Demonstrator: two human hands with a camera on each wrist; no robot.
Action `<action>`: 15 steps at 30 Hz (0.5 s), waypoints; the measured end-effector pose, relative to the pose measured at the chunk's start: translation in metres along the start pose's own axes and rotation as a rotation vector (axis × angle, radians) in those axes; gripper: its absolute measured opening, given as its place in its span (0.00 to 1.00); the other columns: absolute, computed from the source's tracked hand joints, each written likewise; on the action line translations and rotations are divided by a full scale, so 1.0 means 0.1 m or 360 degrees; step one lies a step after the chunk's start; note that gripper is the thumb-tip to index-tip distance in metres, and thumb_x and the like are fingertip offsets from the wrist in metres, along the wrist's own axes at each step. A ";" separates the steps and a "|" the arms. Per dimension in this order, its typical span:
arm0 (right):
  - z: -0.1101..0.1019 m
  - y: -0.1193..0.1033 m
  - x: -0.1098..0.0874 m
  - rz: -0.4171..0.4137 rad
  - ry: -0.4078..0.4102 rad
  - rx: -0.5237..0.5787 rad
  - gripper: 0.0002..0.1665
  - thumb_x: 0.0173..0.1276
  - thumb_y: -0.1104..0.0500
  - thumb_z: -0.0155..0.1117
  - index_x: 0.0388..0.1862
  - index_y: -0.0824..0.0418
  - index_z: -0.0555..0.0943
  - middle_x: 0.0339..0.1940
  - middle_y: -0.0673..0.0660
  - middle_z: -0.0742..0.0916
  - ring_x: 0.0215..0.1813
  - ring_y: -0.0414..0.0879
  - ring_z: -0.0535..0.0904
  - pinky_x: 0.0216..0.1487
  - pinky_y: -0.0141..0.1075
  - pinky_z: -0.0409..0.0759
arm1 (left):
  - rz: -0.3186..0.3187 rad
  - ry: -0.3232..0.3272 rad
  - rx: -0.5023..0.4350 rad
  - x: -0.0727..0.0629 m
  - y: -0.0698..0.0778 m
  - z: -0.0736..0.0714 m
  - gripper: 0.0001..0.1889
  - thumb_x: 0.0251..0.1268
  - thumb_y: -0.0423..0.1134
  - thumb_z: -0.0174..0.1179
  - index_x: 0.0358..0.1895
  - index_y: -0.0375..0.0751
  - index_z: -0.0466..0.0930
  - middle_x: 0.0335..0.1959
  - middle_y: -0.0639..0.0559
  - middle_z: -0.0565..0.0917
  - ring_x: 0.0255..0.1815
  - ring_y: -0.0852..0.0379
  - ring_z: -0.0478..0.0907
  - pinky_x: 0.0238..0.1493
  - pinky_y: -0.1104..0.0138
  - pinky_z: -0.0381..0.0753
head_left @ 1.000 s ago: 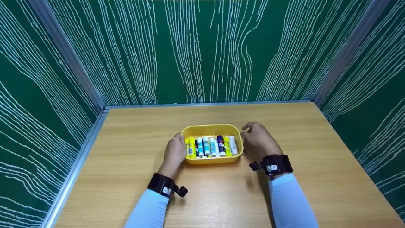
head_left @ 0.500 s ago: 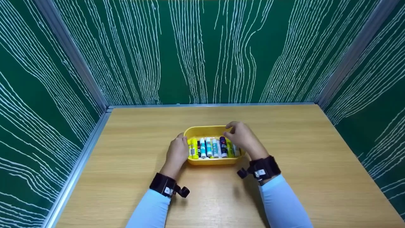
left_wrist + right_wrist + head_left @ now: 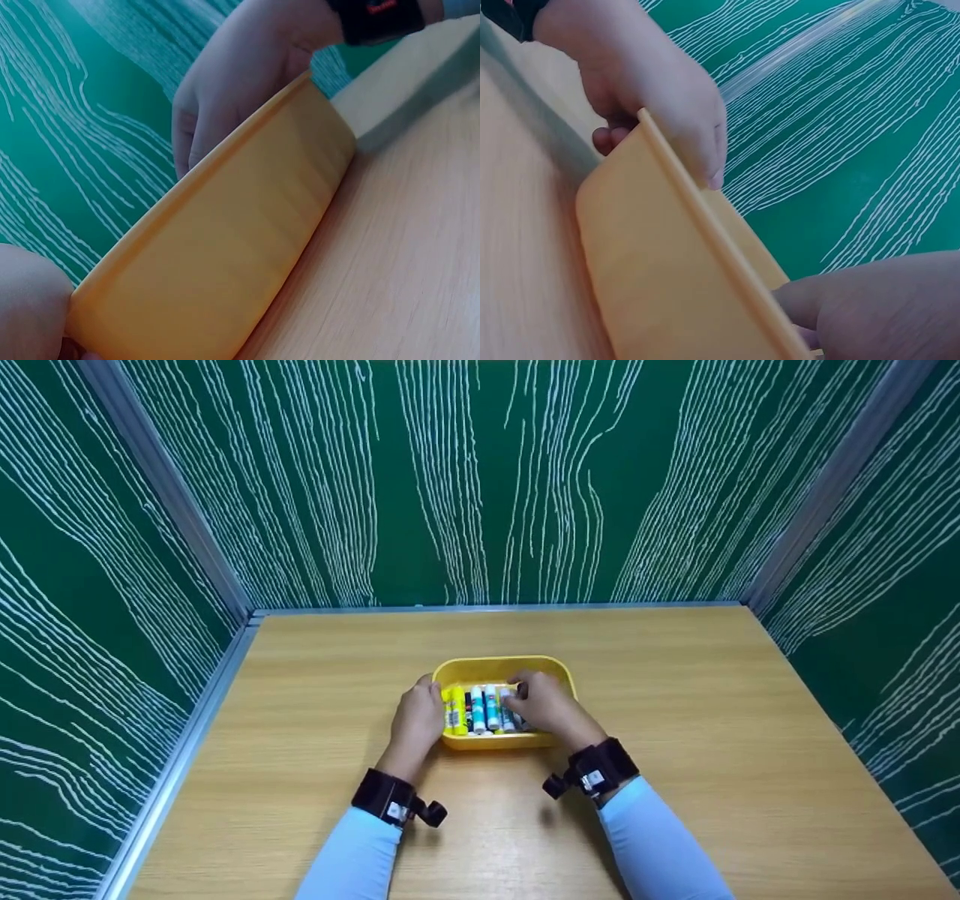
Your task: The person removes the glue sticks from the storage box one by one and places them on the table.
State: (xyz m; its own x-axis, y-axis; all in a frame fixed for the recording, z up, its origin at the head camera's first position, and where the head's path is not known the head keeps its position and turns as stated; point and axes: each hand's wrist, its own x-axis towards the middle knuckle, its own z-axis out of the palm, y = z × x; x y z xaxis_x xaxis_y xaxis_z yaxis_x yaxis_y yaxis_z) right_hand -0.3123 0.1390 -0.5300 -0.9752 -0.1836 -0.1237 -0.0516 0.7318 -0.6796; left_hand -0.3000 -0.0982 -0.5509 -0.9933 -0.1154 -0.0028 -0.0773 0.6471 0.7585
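A yellow plastic bin [image 3: 499, 667] stands on the table with several glue sticks [image 3: 491, 709] lying side by side in it, some yellow, some white and blue. My left hand [image 3: 416, 716] grips the bin's left end; in the right wrist view that left hand [image 3: 664, 97] has its thumb inside the rim and fingers curled outside. Over the right part of the bin is my right hand [image 3: 551, 706], its thumb and index fingertips apart above the sticks. It covers the sticks at that end. In the left wrist view the bin wall [image 3: 225, 240] hides the contents.
The wooden table [image 3: 480, 825] extends around the bin on all sides. Green panels [image 3: 525, 487] with white wavy lines enclose the back and sides, joined by metal posts [image 3: 176, 495]. Both wrists wear black straps [image 3: 382, 791].
My right hand has moved left, from beside the bin's right end to over the glue sticks inside it. My left hand has kept its hold on the bin.
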 end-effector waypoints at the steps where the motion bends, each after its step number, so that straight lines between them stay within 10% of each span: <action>1: 0.01 0.01 0.00 -0.0001 0.0001 0.0003 0.29 0.84 0.48 0.74 0.76 0.59 0.85 0.47 0.58 0.89 0.42 0.50 0.85 0.42 0.38 0.81 | -0.0012 -0.0008 -0.0005 0.00 0.00 0.00 0.24 0.97 0.44 0.45 0.78 0.32 0.77 0.67 0.31 0.89 0.65 0.40 0.89 0.70 0.45 0.88; 15: 0.04 0.08 0.00 -0.0129 0.0027 0.0013 0.23 0.74 0.50 0.83 0.60 0.62 0.92 0.37 0.54 0.91 0.36 0.46 0.85 0.36 0.36 0.82 | 0.0030 -0.0011 0.0025 -0.01 -0.01 0.00 0.26 0.98 0.44 0.43 0.80 0.30 0.75 0.73 0.30 0.86 0.73 0.37 0.86 0.76 0.44 0.85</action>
State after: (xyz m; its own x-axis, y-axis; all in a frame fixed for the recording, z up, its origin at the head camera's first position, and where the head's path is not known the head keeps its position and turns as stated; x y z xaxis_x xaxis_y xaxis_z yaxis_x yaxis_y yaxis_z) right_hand -0.3117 0.1425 -0.5382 -0.9714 -0.2307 -0.0555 -0.1290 0.7098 -0.6925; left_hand -0.2990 -0.0985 -0.5512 -0.9952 -0.0979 0.0071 -0.0596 0.6606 0.7483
